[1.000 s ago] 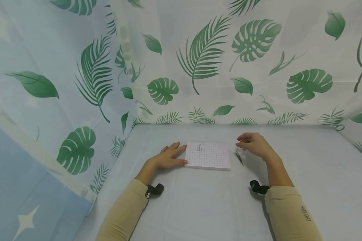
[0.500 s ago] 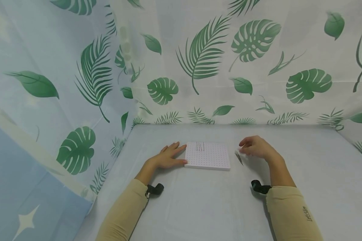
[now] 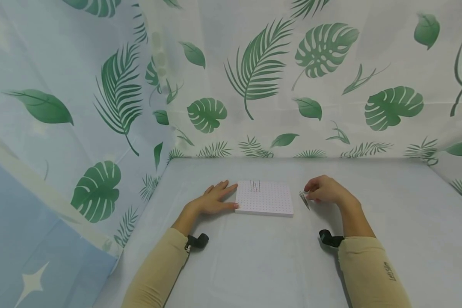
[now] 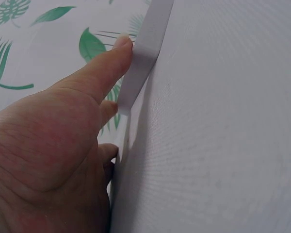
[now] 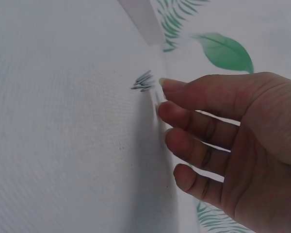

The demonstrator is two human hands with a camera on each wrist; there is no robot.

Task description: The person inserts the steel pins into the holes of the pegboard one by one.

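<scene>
A white board (image 3: 264, 198) with a grid of small holes lies flat in the head view; several thin dark sticks (image 3: 255, 186) stand near its back left edge. My left hand (image 3: 211, 201) rests spread at the board's left side, thumb and index finger touching its edge (image 4: 142, 56). To the right of the board lies a small bundle of thin dark sticks (image 3: 304, 200). Beside that bundle is my right hand (image 3: 325, 190), its fingers bent. In the right wrist view, the thumb and fingers of this hand (image 5: 233, 131) are apart, close to the stick tips (image 5: 143, 81), with nothing visibly held.
A pale cloth covers the table (image 3: 254, 261). Behind it hangs a white curtain with green leaves (image 3: 269, 85), and another leaf-printed curtain (image 3: 61, 145) stands at the left. Dark cameras are strapped at the left wrist (image 3: 201, 241) and right wrist (image 3: 329, 238).
My right hand has come down and slightly toward me, closer to the bundle of sticks. The left hand has stayed at the board's left edge, and the board lies as before.
</scene>
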